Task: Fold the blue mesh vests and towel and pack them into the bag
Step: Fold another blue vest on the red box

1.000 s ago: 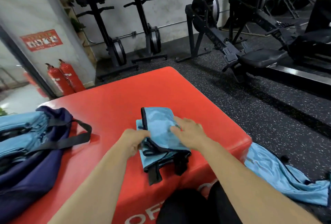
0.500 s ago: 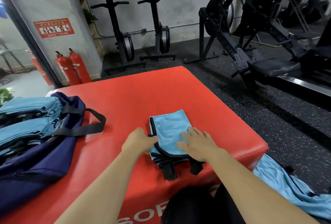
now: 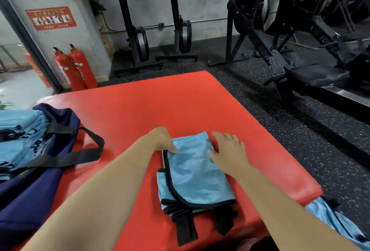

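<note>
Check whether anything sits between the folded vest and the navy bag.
Only the black strap of the navy bag lies on the red pad between it and the folded vest. Nothing else visible blocks the way.

Both hands move up the folded vest (image 3: 196, 176) from its near half to its far end. The left hand (image 3: 163, 140), a second ago at the middle of the left edge, now pinches the far left corner with the thumb on top. The right hand (image 3: 228, 150) no longer lies flat on the cloth; it sits at the far right edge, fingers spread. The vest's near half, covered before, now lies bare.
</note>
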